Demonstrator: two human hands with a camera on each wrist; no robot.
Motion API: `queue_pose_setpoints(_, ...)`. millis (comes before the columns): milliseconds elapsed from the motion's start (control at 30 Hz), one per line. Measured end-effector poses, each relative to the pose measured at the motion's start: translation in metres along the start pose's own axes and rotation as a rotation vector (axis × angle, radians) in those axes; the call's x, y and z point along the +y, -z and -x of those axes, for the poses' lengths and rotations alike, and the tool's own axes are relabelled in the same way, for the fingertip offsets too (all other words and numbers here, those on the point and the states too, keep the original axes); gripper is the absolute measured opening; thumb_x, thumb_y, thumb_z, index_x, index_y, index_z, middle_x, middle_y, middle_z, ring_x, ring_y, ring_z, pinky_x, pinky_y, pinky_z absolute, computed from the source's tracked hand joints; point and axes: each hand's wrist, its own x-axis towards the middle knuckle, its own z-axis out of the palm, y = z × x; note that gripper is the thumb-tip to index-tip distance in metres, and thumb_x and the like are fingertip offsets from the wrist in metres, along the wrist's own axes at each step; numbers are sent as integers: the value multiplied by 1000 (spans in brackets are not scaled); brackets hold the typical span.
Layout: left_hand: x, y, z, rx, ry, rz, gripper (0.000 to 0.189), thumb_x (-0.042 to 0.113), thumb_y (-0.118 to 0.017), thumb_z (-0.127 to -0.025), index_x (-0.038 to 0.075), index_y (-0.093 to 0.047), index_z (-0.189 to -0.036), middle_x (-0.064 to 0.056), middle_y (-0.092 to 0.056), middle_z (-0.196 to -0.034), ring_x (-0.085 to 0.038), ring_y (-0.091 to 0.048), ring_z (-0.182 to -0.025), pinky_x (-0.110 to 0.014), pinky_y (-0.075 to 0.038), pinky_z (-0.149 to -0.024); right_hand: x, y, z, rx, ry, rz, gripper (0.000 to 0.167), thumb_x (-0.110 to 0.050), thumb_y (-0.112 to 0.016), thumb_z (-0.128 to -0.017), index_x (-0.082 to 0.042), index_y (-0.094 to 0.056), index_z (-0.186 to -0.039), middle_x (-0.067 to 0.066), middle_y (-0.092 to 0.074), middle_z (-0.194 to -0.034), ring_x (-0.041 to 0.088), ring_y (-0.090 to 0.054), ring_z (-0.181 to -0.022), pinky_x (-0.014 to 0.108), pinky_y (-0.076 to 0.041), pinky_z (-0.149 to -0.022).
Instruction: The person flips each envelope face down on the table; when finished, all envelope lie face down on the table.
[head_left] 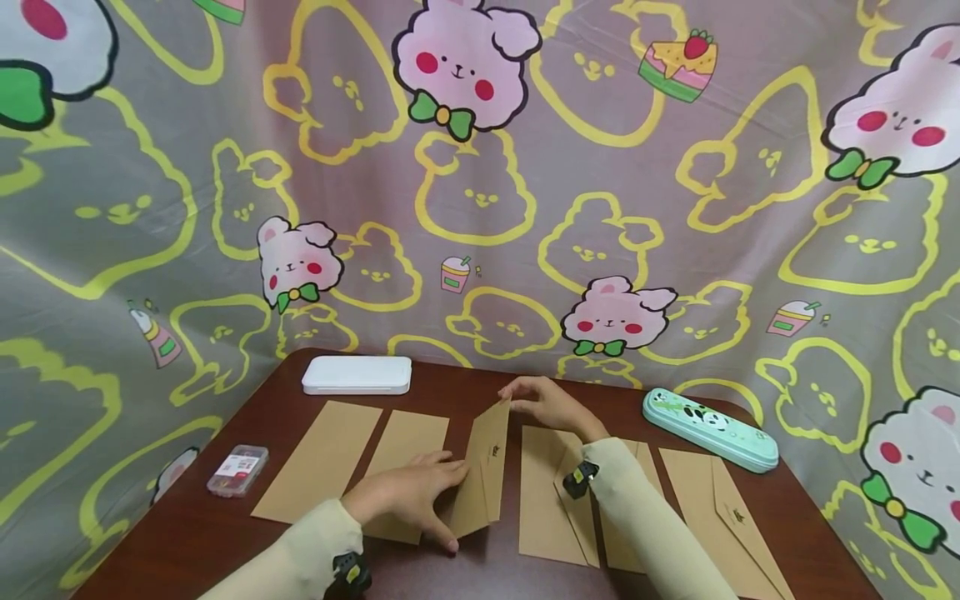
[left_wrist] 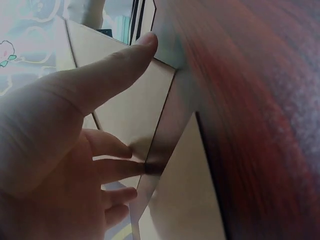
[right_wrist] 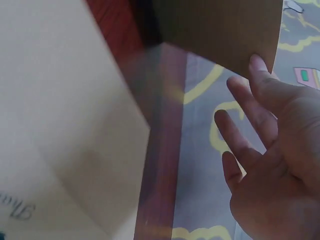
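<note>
Near the table's middle a brown paper envelope [head_left: 483,467] stands tilted on its edge, its flap and small dark print facing right. My right hand [head_left: 549,406] pinches its far upper corner; the thumb [right_wrist: 258,65] lies on the paper in the right wrist view. At the near left side is my left hand [head_left: 411,492], fingers loosely extended and thumb apart. In the left wrist view the left hand's thumb [left_wrist: 125,65] overlaps the envelope [left_wrist: 132,102]. Two flat envelopes, one a plain brown envelope [head_left: 318,458], lie left of it. Under the right forearm lies a flapped envelope [head_left: 543,500].
Farther right lie another envelope [head_left: 628,525], partly behind the sleeve, and a printed envelope [head_left: 720,517]. A green panda pencil case [head_left: 708,429] is at the back right. A white case [head_left: 357,375] sits back left, a small clear box [head_left: 238,471] at the left edge.
</note>
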Motion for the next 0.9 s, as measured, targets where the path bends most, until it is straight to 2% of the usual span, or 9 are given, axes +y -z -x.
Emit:
queue_pose_setpoints(167,-1,-2,-1,0,-20,50,107,56,-87,-74,9,-39,-158,-1,-44,-163,-35,-28,-156,-57,-28,-124,-1,2,-5,-42,12,-193,18,-16,-62,-103,-9,-69,-118,22,-65,-137,36,-62,-130,34,-54,-102)
queue_pose_setpoints(367,0,-3,-2,9,-38,54,105,58,-85,-76,10,-39,-158,2,-45,-162,-34,-29,-156,-57,-30,-122,0,0,-8,-60,14,-301,24,-15,-61,-104,-6,-66,-126,30,-64,-133,24,-67,-121,31,-56,-99)
queue_pose_setpoints(533,1,-3,0,6,-47,65,103,56,-83,-79,8,-37,-158,0,-45,-162,-34,-30,-155,-56,-32,-122,1,-3,-11,-60,0,-382,30,-9,-58,-104,1,-60,-132,32,-62,-135,28,-68,-120,49,-55,-102)
queue_pose_setpoints(667,4,-3,1,6,-59,64,102,55,-83,-81,6,-37,-158,-3,-45,-161,-34,-32,-155,-53,-32,-123,0,-6,-13,-50,-16,-401,32,-12,-58,-105,2,-59,-133,32,-62,-134,35,-68,-115,61,-51,-102)
queue_pose_setpoints(800,6,-5,2,11,-68,48,100,54,-82,-82,6,-38,-158,-4,-47,-160,-33,-34,-154,-50,-33,-123,0,-9,-15,-43,-24,-395,33,-17,-58,-105,2,-61,-132,36,-60,-135,45,-66,-113,64,-49,-102)
queue_pose_setpoints(900,8,-5,3,11,-62,50,100,54,-82,-82,7,-38,-158,-4,-47,-160,-32,-34,-154,-49,-33,-123,1,-11,-15,-28,-38,-395,32,-18,-57,-106,1,-63,-131,37,-60,-134,41,-67,-110,64,-49,-101)
